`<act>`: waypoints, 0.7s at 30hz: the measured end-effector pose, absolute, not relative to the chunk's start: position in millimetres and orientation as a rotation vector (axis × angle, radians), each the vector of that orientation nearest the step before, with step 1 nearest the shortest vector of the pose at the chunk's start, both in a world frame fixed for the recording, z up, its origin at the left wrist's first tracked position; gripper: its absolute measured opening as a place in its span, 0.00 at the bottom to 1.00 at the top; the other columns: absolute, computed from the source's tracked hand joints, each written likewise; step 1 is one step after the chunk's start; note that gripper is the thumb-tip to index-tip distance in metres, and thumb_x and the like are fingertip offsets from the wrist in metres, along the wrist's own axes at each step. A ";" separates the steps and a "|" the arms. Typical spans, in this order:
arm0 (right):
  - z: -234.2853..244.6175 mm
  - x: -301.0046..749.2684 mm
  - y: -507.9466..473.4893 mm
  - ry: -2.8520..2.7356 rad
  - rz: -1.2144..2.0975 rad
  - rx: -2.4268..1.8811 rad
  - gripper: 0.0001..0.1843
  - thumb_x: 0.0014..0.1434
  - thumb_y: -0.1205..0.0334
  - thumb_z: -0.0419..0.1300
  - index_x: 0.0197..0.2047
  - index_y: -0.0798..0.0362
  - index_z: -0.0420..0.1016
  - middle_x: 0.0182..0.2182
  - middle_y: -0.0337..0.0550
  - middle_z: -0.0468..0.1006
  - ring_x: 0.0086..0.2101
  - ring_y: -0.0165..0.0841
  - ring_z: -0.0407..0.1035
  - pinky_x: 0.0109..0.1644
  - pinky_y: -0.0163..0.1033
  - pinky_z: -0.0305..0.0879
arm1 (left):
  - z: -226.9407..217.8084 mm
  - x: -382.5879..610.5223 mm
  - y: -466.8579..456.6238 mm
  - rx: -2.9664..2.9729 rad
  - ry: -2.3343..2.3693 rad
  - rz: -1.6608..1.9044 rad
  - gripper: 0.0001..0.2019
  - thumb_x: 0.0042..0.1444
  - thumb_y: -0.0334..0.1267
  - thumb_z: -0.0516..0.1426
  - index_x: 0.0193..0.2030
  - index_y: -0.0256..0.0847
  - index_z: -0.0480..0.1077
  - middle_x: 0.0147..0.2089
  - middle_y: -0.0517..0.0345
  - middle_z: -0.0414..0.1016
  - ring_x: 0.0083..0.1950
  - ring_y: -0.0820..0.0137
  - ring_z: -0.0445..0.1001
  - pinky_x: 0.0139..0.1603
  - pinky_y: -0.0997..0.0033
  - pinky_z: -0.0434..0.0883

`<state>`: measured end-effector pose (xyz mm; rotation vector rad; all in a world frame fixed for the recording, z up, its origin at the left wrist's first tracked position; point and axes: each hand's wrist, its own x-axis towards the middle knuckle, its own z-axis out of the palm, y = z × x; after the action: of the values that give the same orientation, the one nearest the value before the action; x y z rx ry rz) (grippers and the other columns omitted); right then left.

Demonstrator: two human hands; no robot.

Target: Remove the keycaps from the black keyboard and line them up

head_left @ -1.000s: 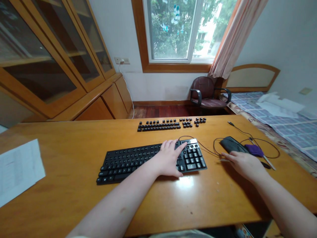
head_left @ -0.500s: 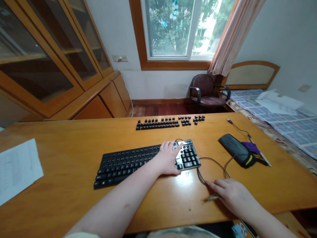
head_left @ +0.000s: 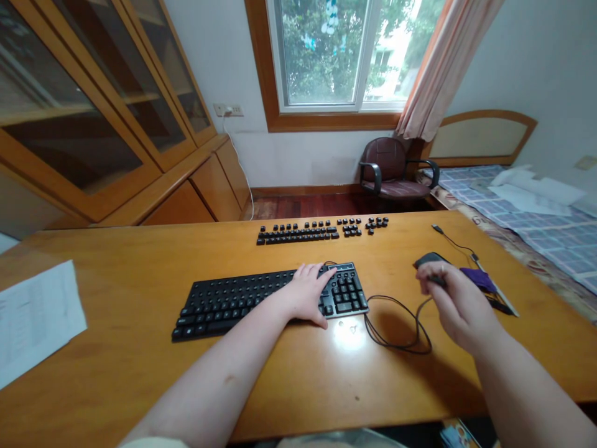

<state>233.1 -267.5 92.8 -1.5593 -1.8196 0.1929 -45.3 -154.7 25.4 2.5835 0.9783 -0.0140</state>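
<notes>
A black keyboard lies on the wooden desk in front of me. My left hand rests flat on its right half, fingers spread, beside the number pad. The keyboard's thin black cable loops on the desk to the right of the keyboard and rises into my right hand. That hand is lifted off the desk with its fingers pinched on the cable's end. Behind it lies a black pouch, partly hidden by the fingers.
Rows of loose black keycaps lie near the desk's far edge. A purple item and a second thin cable sit at the right. A sheet of paper lies far left. A chair and a bed stand beyond.
My right hand went from beside the pouch to the desk's near edge, then rose with the cable's end. The cable's loop now lies nearer me. The keyboard shifted slightly left.
</notes>
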 end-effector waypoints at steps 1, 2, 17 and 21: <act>98.4 231.9 -254.0 -1.751 0.158 -1.550 0.09 0.59 0.61 0.49 0.39 0.49 0.69 0.36 0.49 0.72 0.40 0.39 0.69 0.46 0.45 0.65 | 25.3 -45.8 -154.0 2.584 0.970 -0.010 0.63 0.23 0.58 0.66 0.67 0.45 0.41 0.68 0.41 0.44 0.67 0.46 0.44 0.64 0.45 0.42; 100.6 228.8 -240.1 -1.703 0.146 -1.510 0.09 0.58 0.60 0.51 0.38 0.49 0.70 0.37 0.49 0.73 0.42 0.40 0.68 0.49 0.46 0.64 | 24.9 -46.1 -153.5 2.586 0.962 -0.003 0.63 0.24 0.59 0.66 0.67 0.44 0.41 0.68 0.40 0.44 0.67 0.46 0.44 0.64 0.46 0.42; 4.6 163.7 -173.5 -1.403 0.826 -1.233 0.11 0.51 0.57 0.61 0.37 0.52 0.76 0.35 0.45 0.78 0.29 0.33 0.72 0.37 0.42 0.71 | 42.9 -17.6 -164.3 2.492 1.255 0.329 0.16 0.55 0.46 0.54 0.48 0.42 0.70 0.45 0.51 0.73 0.48 0.59 0.68 0.51 0.57 0.64; 7.3 164.2 -173.0 -1.521 0.725 -1.252 0.08 0.51 0.59 0.61 0.34 0.52 0.77 0.33 0.45 0.78 0.35 0.37 0.72 0.41 0.43 0.69 | 39.7 -9.4 -159.2 2.510 1.218 0.333 0.16 0.51 0.47 0.58 0.43 0.42 0.71 0.41 0.52 0.72 0.46 0.60 0.68 0.48 0.60 0.66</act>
<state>164.2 -173.0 7.3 -1.2521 -1.5212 0.7245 -9.4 -159.2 39.7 2.5103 1.2184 0.3333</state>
